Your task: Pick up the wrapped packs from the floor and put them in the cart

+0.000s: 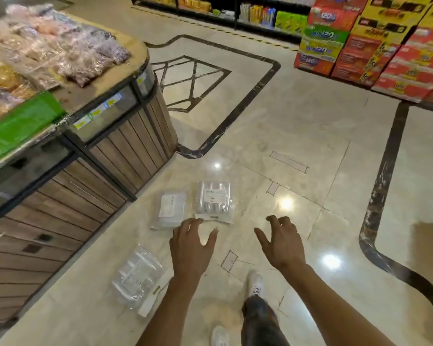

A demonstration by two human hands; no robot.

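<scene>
Three clear wrapped packs lie flat on the shiny marble floor. One pack (pixel 214 201) with a white label is farthest from me, a second pack (pixel 169 209) lies just left of it, and a third pack (pixel 137 277) lies nearer me at the lower left. My left hand (pixel 191 248) hovers with fingers spread just below the two far packs, fingertips close to their near edges. My right hand (pixel 283 243) is open further right, above bare floor. Neither hand holds anything. No cart is in view.
A wooden display counter (pixel 85 156) with bagged goods on top stands at the left, close to the packs. Stacked red and yellow cartons (pixel 375 43) and shelves line the far right. My white shoes (pixel 256 285) are on the floor below my hands.
</scene>
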